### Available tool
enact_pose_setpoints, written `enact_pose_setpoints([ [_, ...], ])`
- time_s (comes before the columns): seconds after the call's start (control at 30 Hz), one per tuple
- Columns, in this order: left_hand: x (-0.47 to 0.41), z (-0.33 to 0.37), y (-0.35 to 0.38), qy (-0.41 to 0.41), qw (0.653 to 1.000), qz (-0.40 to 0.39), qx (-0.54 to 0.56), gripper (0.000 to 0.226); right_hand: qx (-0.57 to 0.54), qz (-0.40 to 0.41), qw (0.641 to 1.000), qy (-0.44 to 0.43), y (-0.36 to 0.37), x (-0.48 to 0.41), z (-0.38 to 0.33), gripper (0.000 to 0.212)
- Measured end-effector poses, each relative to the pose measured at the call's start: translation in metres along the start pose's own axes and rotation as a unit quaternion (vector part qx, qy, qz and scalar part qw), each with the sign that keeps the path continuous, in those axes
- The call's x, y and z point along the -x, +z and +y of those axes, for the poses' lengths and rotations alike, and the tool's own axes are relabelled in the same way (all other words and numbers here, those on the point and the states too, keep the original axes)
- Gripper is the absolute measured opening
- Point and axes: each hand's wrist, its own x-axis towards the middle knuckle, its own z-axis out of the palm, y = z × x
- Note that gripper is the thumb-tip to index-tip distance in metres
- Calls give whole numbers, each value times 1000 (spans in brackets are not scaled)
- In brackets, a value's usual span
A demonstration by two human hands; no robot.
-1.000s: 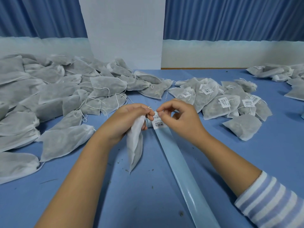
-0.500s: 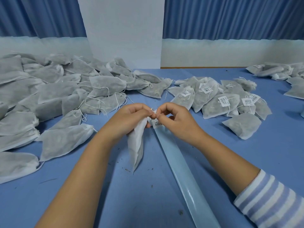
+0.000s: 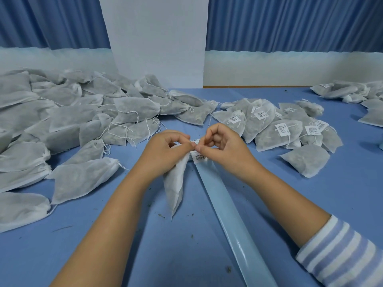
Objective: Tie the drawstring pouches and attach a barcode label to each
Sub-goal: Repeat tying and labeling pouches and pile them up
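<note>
Pouch neck pinched both sides
Left hand grips it, right hand pinches the label; fingertips, apart a second ago, now touch: tying seems underway.

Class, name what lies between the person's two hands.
In the head view, a white barcode label shows between the left hand, gripping a pouch, and the right hand.

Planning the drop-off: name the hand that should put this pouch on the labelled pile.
Right, probably. The labelled pile lies just beyond the right hand, which pinches at the top of the pouch; the left hand, gripping its neck, would have to cross over.
</note>
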Motion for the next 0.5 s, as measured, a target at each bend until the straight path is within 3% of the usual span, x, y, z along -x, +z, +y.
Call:
enact_pose_setpoints([
  [0.27, -2, -4, 3, 2, 1000, -7, -25, 16, 133, 3, 991, -34, 1, 0, 5, 25],
  [0.4, -4, -9, 1, 11, 998, -4, -59, 17, 271, -3, 960, -75, 2, -1, 10, 16],
  [0.5, -4, -10, -1, 20, 997, 17, -68, 15, 302, -20, 950, -80, 0, -2, 9, 12],
])
